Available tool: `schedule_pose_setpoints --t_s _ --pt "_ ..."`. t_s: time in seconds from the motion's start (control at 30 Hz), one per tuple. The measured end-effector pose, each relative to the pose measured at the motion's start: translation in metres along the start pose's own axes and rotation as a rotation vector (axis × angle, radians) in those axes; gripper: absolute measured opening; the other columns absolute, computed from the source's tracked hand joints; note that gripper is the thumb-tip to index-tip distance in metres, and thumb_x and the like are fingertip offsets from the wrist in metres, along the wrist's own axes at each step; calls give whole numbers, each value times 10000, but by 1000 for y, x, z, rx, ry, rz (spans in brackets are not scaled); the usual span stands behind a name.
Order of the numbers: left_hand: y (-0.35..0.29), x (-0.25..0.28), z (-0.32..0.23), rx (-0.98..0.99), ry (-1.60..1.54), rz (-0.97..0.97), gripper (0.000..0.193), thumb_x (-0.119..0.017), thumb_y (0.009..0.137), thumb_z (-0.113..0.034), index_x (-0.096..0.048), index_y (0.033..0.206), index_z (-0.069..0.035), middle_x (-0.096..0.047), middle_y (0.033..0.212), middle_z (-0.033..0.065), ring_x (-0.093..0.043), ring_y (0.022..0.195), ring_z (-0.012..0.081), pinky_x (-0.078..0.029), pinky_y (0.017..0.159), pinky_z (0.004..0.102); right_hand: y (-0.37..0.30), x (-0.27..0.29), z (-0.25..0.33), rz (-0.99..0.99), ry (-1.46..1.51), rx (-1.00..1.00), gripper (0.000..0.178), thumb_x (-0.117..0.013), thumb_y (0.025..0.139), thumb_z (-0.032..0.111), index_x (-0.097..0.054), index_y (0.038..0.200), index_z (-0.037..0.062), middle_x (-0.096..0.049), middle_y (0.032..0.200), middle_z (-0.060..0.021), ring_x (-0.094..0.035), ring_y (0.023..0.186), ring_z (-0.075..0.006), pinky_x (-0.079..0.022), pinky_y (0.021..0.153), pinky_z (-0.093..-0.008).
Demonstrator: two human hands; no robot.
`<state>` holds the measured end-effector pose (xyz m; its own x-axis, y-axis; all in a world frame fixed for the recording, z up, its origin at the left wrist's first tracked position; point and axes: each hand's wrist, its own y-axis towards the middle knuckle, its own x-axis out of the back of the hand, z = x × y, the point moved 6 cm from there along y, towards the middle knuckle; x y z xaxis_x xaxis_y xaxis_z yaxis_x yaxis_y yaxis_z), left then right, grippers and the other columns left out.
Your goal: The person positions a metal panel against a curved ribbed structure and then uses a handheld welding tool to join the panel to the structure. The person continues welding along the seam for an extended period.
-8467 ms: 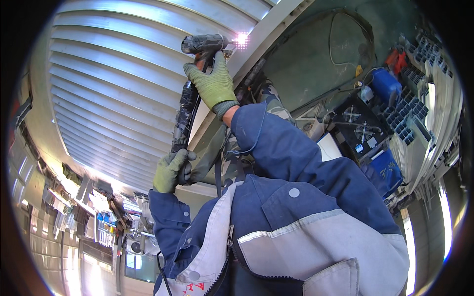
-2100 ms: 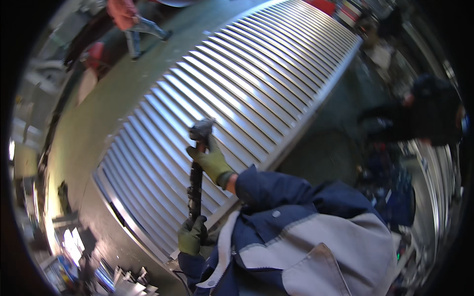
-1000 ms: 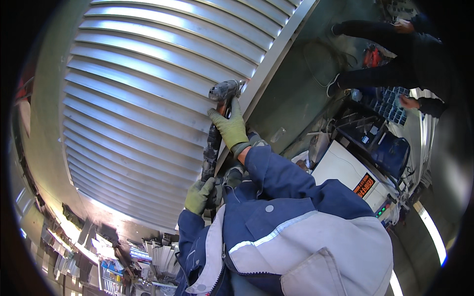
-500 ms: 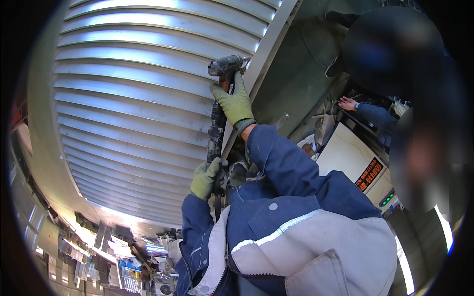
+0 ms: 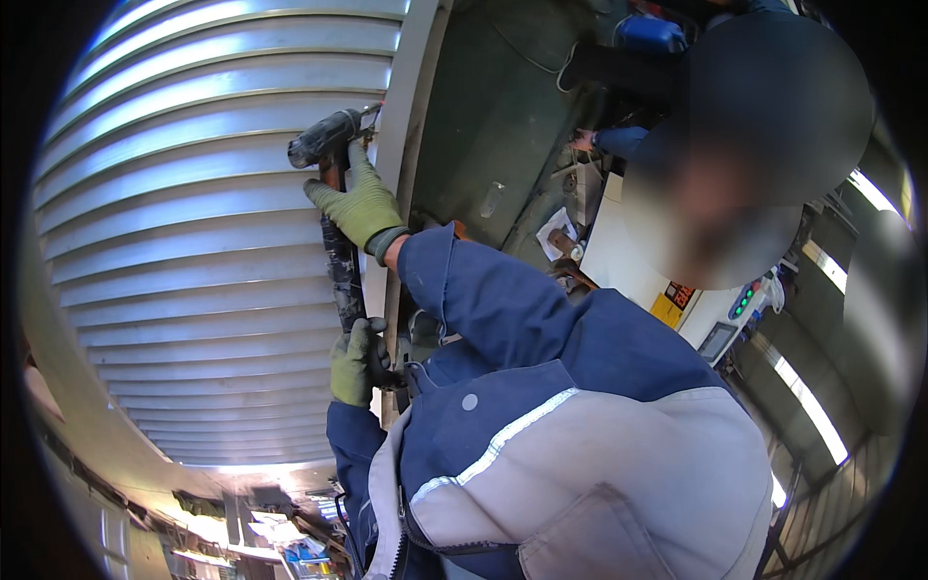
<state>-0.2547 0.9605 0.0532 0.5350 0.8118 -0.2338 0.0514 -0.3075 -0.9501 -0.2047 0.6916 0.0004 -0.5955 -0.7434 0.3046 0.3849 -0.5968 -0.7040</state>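
Observation:
My right hand (image 5: pixel 356 201), in a yellow-green work glove, wraps round the neck of a black T-shaped hand tool (image 5: pixel 327 141), just below its head. The tool's narrow metal tip points right and meets the edge bar (image 5: pixel 397 126) of a large ribbed metal panel (image 5: pixel 193 232), or comes very near it. From the head, a long handle or hose in black wrap runs down along the panel. My left hand (image 5: pixel 352 365), gloved alike, closes round the lower end of this wrapped length.
At right, another person (image 5: pixel 638 72) reaches a bare hand (image 5: pixel 584 141) towards clutter beside a pale cabinet (image 5: pixel 604 256) with green indicator lights. A blue container (image 5: pixel 652 35) stands at the top. A loose cable (image 5: pixel 527 56) crosses the dark surface beyond the panel. Cluttered shelving lies at lower left.
The view has swung, so panel, tool and both hands appear farther left. My hold and the tip's place at the edge bar look unchanged. More of the cabinet and a blue container show now.

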Motion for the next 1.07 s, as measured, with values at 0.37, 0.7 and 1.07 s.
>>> schedule_pose_setpoints --t_s 0.37,0.7,1.07 --pt "-4 -9 -2 -72 13 -85 683 -675 1067 -631 -680 1333 -2 -612 823 1 -608 708 129 -512 648 291 4 0 -8 -8 -18 -36 1118 -843 911 520 -280 1743 29 -535 1625 -303 -561 1484 -444 -449 1225 -436" --pt "3 6 11 -15 84 -136 572 -673 1076 -615 -776 1167 -60 -629 757 1 -608 624 113 -504 573 294 7 -4 -12 -14 -83 19 1156 -820 897 565 -245 1753 40 -579 1579 -303 -610 1423 -452 -490 1163 -463" --pt "-8 -2 5 -33 3 -137 515 -697 1087 -546 -795 1196 -52 -652 772 -8 -609 619 101 -497 576 261 4 -15 -18 -35 -113 67 1106 -831 907 550 -291 1733 52 -569 1600 -263 -592 1450 -433 -488 1184 -471"
